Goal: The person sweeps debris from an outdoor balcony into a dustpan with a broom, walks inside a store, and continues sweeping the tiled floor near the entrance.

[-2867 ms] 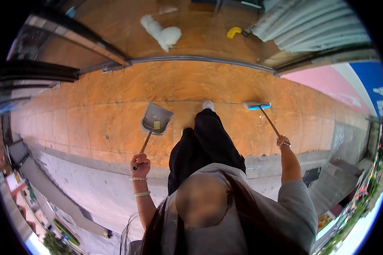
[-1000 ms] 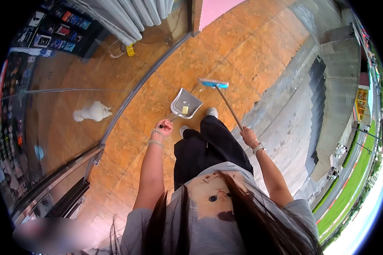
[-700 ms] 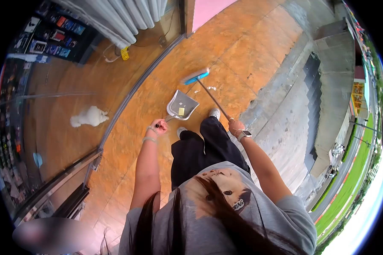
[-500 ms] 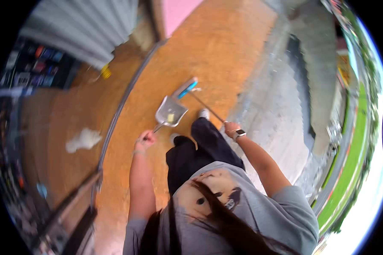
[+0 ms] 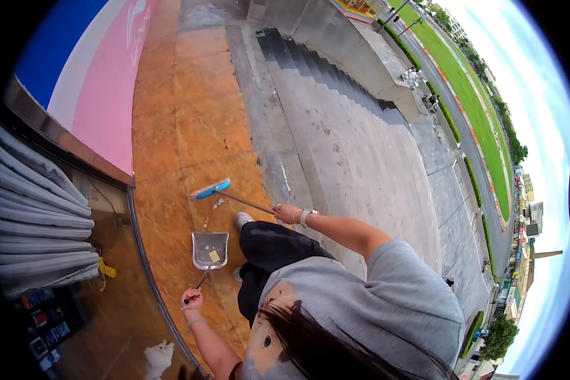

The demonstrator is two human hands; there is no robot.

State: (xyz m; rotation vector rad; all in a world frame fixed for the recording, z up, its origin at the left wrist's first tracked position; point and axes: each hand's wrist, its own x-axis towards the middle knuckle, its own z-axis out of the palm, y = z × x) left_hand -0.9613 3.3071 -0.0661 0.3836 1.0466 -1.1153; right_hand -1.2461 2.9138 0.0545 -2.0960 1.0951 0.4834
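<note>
My left hand (image 5: pixel 192 300) is closed round the handle of a dustpan (image 5: pixel 209 249), which lies on the orange floor with a yellow scrap (image 5: pixel 214 256) and small bits of debris in it. My right hand (image 5: pixel 288 214) grips the long handle of a broom. The blue broom head (image 5: pixel 211 189) rests on the floor beyond the dustpan, apart from it. Small pale litter (image 5: pixel 218 203) lies between the broom head and the dustpan's open edge.
A glass front with a grey curtain (image 5: pixel 31 215) stands at the left, beside a pink and blue wall panel (image 5: pixel 104 82). Grey steps (image 5: pixel 335 82) drop away at the right. A white object (image 5: pixel 159 358) shows behind the glass.
The view has turned toward the steps. The broom head has moved away from the dustpan, leaving a gap with litter in it. Both hands keep their holds.
</note>
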